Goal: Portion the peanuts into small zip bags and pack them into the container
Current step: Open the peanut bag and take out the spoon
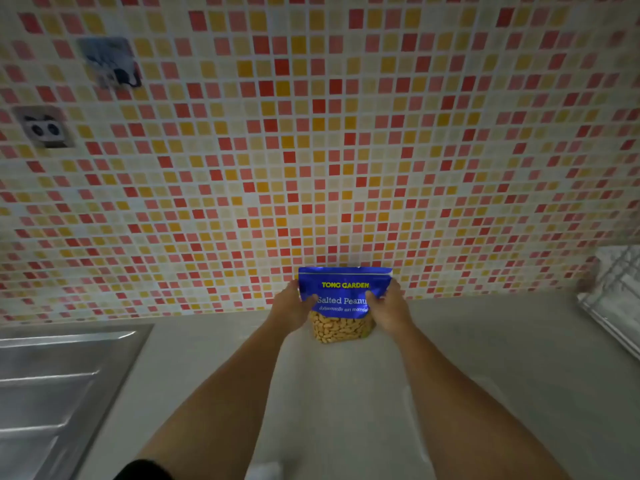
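A blue peanut bag point(344, 289) marked "Salted Peanuts" stands upright on the grey counter point(346, 393), close to the tiled wall. Its lower part is clear and shows the peanuts point(341, 329). My left hand point(291, 308) grips the bag's left side, thumb on the front. On the right side my right hand point(389, 306) grips it the same way. Both arms stretch forward over the counter. No small zip bags or container are in view.
A steel sink point(59, 382) with a ribbed drainboard lies at the left. A wire rack point(616, 299) juts in at the right edge. A wall socket point(43, 128) and a hook plate point(110, 62) sit on the mosaic wall at the upper left.
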Available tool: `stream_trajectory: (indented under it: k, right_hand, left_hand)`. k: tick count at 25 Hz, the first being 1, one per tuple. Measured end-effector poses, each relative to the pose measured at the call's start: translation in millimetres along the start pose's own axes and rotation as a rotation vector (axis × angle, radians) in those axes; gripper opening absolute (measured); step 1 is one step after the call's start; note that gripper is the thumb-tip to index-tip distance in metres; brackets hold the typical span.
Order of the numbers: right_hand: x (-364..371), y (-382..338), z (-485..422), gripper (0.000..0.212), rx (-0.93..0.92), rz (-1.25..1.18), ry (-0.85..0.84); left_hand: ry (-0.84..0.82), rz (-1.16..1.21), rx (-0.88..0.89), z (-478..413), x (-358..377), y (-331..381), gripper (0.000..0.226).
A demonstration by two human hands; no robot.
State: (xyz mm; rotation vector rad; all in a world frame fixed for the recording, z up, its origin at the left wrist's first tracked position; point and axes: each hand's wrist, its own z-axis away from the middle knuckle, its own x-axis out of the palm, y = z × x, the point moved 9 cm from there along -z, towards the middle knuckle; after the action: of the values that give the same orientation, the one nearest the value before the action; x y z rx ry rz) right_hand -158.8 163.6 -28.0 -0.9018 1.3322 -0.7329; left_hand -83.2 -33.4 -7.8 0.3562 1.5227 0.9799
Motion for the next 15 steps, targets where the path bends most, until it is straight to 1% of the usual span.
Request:
stream_trajectory:
  k: [1, 3, 4, 8, 10, 13, 15]
  right_hand:
    - [-1.2, 2.8, -2.2, 0.045, 0.028, -0.051, 0.029]
    - [-4.0, 10.7, -4.7, 0.043, 0.071, -0.071, 0.072]
    - [-4.9, 13.4, -3.7, 0.042, 0.082, -0.050, 0.080]
    - [-14.6, 6.1, 4.8, 0.033, 0.066, -0.078, 0.111]
    - [-22.6, -6.3, 18.9, 0.019, 0.018, -0.113, 0.138]
    - [-31.0, -20.4, 48.0, 0.021, -0.032, -0.136, 0.123]
    - [-35.6, -21.2, 71.2, 0.036, -0.016, -0.185, 0.096]
  left_hand:
    - [0.038, 0.066, -0.010, -3.5, 0.0, -0.7, 0.042]
    - [0.101, 0.155, -0.069, -7.8, -1.6, -8.5, 0.033]
    - [0.126, 0.163, -0.078, -9.7, -2.4, -11.2, 0.028]
    - [0.102, 0.226, 0.002, -8.0, -11.1, -12.3, 0.025]
    - [0.056, 0.265, 0.025, -1.2, -19.2, -14.9, 0.025]
    - [0.025, 0.307, 0.057, 26.7, -34.8, -16.6, 0.019]
    - [0.033, 0.324, 0.084, 60.0, -43.5, -16.2, 0.014]
